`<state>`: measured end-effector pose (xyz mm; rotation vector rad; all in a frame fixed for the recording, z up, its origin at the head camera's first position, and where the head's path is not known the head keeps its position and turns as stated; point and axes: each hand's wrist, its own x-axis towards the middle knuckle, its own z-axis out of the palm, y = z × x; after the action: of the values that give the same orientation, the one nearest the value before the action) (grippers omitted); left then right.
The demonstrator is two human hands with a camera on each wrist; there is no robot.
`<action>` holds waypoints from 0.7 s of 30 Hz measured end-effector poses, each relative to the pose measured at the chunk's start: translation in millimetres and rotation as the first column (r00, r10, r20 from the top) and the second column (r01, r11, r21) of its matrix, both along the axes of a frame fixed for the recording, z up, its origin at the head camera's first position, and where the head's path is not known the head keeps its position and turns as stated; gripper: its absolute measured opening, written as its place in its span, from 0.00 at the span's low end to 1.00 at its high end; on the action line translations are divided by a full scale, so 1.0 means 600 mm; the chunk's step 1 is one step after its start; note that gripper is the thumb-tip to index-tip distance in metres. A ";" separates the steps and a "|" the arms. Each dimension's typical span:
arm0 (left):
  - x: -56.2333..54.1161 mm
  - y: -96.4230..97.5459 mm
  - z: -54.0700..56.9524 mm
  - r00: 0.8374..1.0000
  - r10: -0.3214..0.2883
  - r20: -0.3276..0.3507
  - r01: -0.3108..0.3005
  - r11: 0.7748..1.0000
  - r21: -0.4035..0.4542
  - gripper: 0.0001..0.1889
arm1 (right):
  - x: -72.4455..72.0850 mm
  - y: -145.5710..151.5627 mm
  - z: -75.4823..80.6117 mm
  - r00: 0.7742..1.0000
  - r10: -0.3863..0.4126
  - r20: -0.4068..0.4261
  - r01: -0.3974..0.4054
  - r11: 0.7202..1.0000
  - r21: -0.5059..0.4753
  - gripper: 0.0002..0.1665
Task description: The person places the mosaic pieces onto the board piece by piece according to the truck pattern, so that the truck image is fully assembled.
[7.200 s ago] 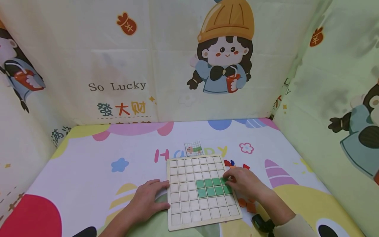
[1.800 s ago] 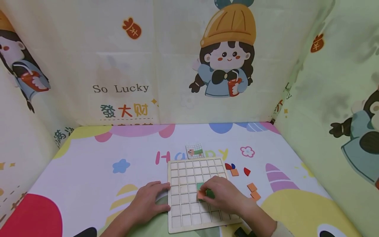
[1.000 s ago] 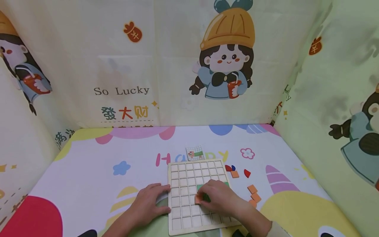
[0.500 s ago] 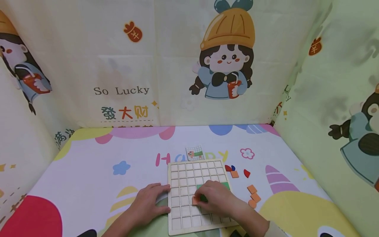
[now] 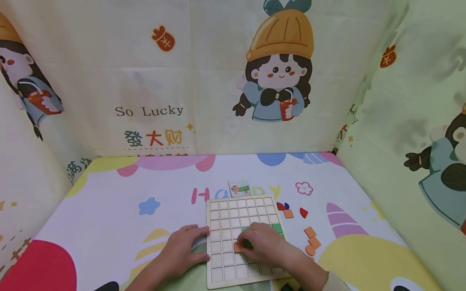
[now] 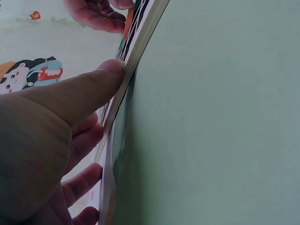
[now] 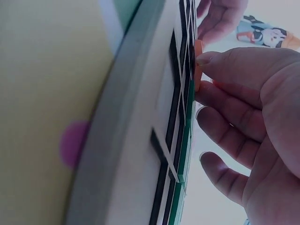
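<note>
A wooden grid board (image 5: 223, 271) lies flat on the patterned tablecloth. My right hand (image 5: 267, 244) is over its middle, pinching an orange square tile (image 5: 237, 247) between thumb and index finger. In the right wrist view that tile (image 7: 198, 51) stands out above the grid, at the left end of the green tiles (image 7: 189, 124). Green square tiles (image 5: 278, 228) fill cells on the board's right side, partly hidden under my right hand. My left hand (image 5: 182, 246) touches the board's left edge with its fingertips and thumb, as the left wrist view also shows.
Behind the board lies a small picture card (image 5: 239, 188). To the right are loose pieces: orange squares (image 5: 310, 232), an orange disc (image 5: 310, 250), red wedges (image 5: 303, 213) and a blue piece (image 5: 287, 206). Printed cloth walls (image 5: 204, 81) enclose the table's back and sides.
My right hand has gone from the green tiles at the board's right edge to its middle, holding an orange tile, and has edged left since. My left hand has stayed at the edge.
</note>
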<state>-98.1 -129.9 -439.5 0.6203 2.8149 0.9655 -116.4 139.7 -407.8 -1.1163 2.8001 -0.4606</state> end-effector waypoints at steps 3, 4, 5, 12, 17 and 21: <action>0.000 0.000 0.000 1.000 -0.001 0.004 0.001 1.000 0.000 0.31 | -0.001 0.000 -0.001 1.000 -0.001 0.000 0.001 1.000 -0.001 0.05; 0.000 0.000 0.000 1.000 0.000 0.005 0.000 1.000 -0.001 0.31 | -0.001 0.000 -0.001 1.000 -0.001 -0.003 0.001 1.000 -0.003 0.05; 0.000 0.000 0.000 1.000 0.000 0.006 0.000 1.000 -0.001 0.31 | -0.001 -0.001 -0.002 1.000 -0.001 -0.005 0.001 1.000 -0.004 0.04; -0.001 0.001 0.000 1.000 0.007 0.011 -0.007 1.000 -0.004 0.31 | -0.001 -0.002 -0.003 1.000 -0.015 -0.009 0.015 1.000 -0.002 0.05; -0.001 0.001 -0.001 1.000 0.003 0.006 -0.003 1.000 -0.001 0.31 | -0.001 -0.004 -0.003 1.000 -0.028 0.004 0.028 1.000 0.006 0.05; -0.001 0.001 0.000 1.000 0.001 -0.005 -0.001 1.000 0.000 0.31 | -0.002 -0.004 -0.003 1.000 -0.031 0.005 0.031 1.000 0.001 0.05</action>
<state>-98.6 -129.3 -439.4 0.6225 2.8202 0.9650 -117.4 137.5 -409.7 -1.0717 2.8160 -0.4637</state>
